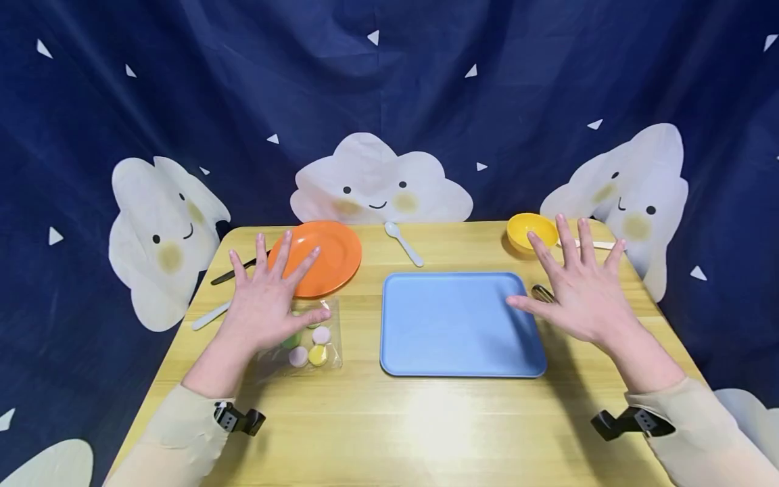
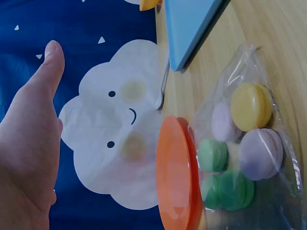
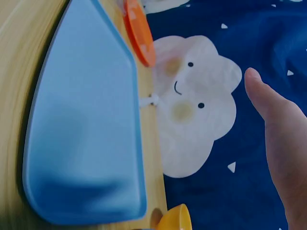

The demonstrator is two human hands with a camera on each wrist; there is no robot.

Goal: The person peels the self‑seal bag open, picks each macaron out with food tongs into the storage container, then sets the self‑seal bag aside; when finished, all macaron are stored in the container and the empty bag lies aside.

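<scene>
My left hand (image 1: pixel 258 308) is held above the table with its fingers spread and holds nothing. Beneath it lies a clear plastic bag (image 1: pixel 336 331) of macarons, in which yellow, lilac and green ones (image 2: pixel 233 190) show in the left wrist view. An orange plate (image 1: pixel 331 260) sits just beyond those fingertips. My right hand (image 1: pixel 584 297), also empty with fingers spread, hovers near the right edge of a blue tray (image 1: pixel 450 325). Past its fingers stands a yellow bowl (image 1: pixel 531 233). A dark fork-like utensil (image 1: pixel 541 293) is partly hidden by this hand.
A pale grey spoon (image 1: pixel 404 245) lies at the back middle of the wooden table (image 1: pixel 426 426). At the left are a black knife (image 1: pixel 231 272) and a light grey handle (image 1: pixel 210 316), both partly covered. A cream-coloured handle (image 1: pixel 602 245) extends beside the bowl. A dark blue curtain (image 1: pixel 426 88) hangs behind.
</scene>
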